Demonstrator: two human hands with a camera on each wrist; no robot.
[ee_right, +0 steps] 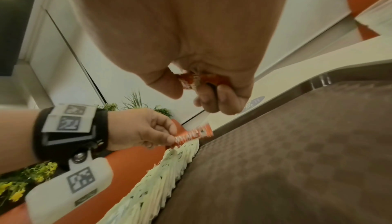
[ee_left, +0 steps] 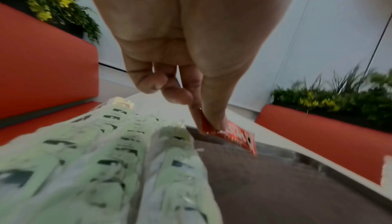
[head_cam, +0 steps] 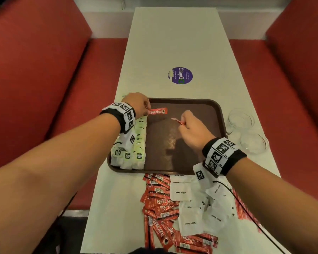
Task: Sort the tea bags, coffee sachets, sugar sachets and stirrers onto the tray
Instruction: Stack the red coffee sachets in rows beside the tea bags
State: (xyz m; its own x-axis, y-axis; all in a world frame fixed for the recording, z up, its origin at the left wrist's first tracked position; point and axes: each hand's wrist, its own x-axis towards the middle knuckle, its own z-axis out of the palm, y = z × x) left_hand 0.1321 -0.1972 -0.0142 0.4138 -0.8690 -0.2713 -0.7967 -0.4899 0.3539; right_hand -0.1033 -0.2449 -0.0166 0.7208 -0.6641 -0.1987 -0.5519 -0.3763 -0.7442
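Each of the hands pinches a coffee sachet [head_cam: 157,111] by one end over the tray [head_cam: 195,154]; light, probably crinkly, best gripped at the seam.

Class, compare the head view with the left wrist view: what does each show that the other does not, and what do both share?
Only the head view shows the right hand pinching a second coffee sachet, the loose pile of coffee sachets and sugar sachets on the table, and two glass bowls.

Only the left wrist view shows plants behind the red seats.

Both show the left hand pinching a red coffee sachet beside the tea bags on the brown tray.
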